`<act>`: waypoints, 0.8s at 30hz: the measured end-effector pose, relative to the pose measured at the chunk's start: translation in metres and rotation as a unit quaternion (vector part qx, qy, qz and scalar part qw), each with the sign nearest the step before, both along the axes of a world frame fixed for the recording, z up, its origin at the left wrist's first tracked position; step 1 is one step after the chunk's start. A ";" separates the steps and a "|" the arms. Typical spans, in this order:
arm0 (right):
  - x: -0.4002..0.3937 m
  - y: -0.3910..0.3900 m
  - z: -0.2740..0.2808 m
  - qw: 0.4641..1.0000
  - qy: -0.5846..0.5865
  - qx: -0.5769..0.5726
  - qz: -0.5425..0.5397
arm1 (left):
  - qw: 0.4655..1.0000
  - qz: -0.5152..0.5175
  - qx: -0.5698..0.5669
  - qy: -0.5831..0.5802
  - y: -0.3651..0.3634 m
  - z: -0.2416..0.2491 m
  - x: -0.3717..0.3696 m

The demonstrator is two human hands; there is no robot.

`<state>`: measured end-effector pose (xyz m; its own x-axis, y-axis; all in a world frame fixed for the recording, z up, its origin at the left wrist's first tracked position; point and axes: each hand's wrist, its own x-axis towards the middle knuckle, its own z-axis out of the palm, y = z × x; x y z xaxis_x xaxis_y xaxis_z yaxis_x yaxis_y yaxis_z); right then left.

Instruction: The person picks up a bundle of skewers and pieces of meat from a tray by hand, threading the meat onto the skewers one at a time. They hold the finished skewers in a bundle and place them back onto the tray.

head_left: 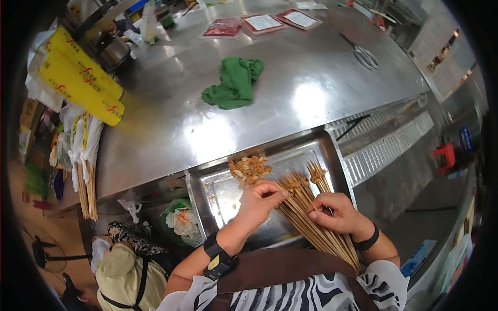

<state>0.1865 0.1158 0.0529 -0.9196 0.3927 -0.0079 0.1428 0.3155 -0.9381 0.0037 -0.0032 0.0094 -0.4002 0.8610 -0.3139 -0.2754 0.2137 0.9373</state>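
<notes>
A metal tray (211,216) holds a pile of brown food pieces (249,170) at its back left. Many wooden skewers (321,237) lie slantwise across its right side, with small food pieces on their far tips. Over the tray, my left hand (261,200) has thumb and fingertips pressed together beside the tips of the skewers; what it pinches is too small to name. My right hand (334,211) rests over the bundle, its fingers closed round a skewer.
On the steel table (171,103) lie a green cloth (236,83), scissors (364,58) and red packages (259,23). Yellow packaging (78,78) and wrapped skewers (87,155) are at left. A person (124,272) is at lower left, near a green bag (181,222).
</notes>
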 end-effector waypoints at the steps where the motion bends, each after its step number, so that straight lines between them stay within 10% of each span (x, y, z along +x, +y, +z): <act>1: 0.003 0.001 0.002 1.000 -0.004 -0.001 -0.010 | 1.000 -0.003 0.004 0.005 0.001 -0.001 0.000; 11: 0.008 0.011 -0.035 0.900 0.170 -0.396 -0.059 | 0.999 0.032 -0.002 -0.010 0.005 -0.007 0.000; 15: 0.007 0.005 -0.019 0.945 0.023 -0.320 -0.063 | 0.953 0.019 -0.020 0.301 0.008 0.003 -0.001; 24: -0.008 -0.005 0.000 0.984 -0.103 -0.145 -0.004 | 0.868 -0.056 0.047 0.491 0.013 0.016 -0.005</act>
<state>0.1786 0.1111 0.0531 -0.8839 0.3531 -0.3066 0.3410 0.0379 -0.9393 -0.0009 0.0098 0.0250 -0.3478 0.9148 0.2056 0.6839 0.0975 0.7230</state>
